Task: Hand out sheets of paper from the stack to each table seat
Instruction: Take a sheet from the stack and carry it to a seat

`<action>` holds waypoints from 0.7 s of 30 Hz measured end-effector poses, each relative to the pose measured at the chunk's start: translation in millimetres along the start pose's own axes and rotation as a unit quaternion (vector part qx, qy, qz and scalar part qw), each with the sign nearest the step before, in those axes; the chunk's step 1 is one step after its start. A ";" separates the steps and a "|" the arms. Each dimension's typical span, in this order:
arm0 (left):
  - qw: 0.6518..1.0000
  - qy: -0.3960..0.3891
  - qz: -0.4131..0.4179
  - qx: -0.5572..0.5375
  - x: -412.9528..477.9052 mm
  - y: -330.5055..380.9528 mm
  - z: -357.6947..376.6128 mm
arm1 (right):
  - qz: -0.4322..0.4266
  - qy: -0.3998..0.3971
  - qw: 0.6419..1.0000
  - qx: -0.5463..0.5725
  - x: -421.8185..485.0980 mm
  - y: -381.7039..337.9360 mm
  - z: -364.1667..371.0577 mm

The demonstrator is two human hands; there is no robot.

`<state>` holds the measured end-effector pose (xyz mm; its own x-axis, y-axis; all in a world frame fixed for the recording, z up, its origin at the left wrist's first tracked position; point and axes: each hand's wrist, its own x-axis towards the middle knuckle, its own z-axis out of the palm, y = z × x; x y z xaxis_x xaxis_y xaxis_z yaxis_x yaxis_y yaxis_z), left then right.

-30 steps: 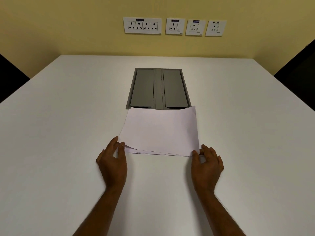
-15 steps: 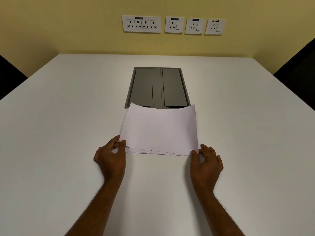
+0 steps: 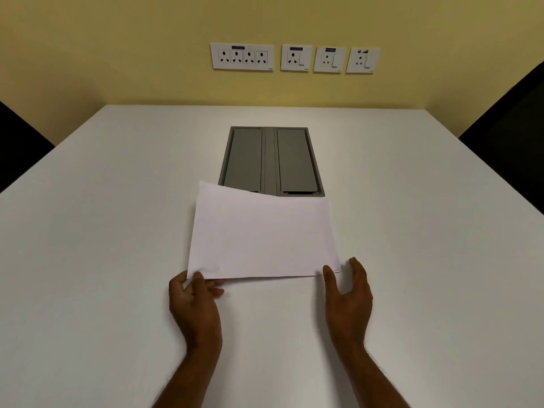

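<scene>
A white top sheet [image 3: 259, 234] is raised off the table in the middle of the head view, its far left corner tilted up. My left hand [image 3: 194, 301] pinches its near left corner. The rest of the stack [image 3: 338, 270] lies under it on the white table [image 3: 103, 260], showing only as a thin edge at the near right corner. My right hand [image 3: 348, 301] hovers at that corner with fingers spread; its thumb tip is at the paper's edge, and I cannot tell whether it touches.
A grey two-flap cable box [image 3: 270, 160] is set into the table just beyond the paper. Wall sockets [image 3: 294, 58] line the yellow wall behind. Dark chair backs [image 3: 512, 122] show at the far left and right edges.
My left hand has lifted the top sheet's left side up and drawn it slightly left. My right hand has let go of the right corner and opened its fingers.
</scene>
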<state>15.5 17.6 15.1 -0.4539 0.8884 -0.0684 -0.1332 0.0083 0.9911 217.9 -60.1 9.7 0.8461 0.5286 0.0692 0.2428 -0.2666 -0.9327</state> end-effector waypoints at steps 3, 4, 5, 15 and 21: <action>0.992 0.003 -0.096 -0.084 -12.6 9.8 -9.5 | 0.038 0.017 0.998 0.053 -22.8 -3.1 -11.8; 0.987 -0.004 -0.120 -0.106 -17.3 13.7 -14.1 | 0.054 0.024 0.996 0.071 -30.4 -5.8 -14.9; 0.983 -0.012 -0.138 -0.121 -22.4 17.6 -19.1 | 0.075 0.032 0.992 0.091 -36.6 -9.5 -17.2; 0.987 -0.090 -0.114 -0.072 -57.3 44.1 -74.4 | 0.319 0.053 0.883 0.340 -55.4 -58.1 -51.8; 0.987 -0.127 -0.097 -0.036 -85.3 61.7 -101.0 | 0.356 0.025 0.886 0.296 -85.8 -63.0 -72.5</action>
<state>-42.9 -104.0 70.6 -0.1802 0.9596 -0.2161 -0.2618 0.1650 0.9509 164.5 -147.1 88.3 0.7090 0.3562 -0.6087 -0.6388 -0.0413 -0.7682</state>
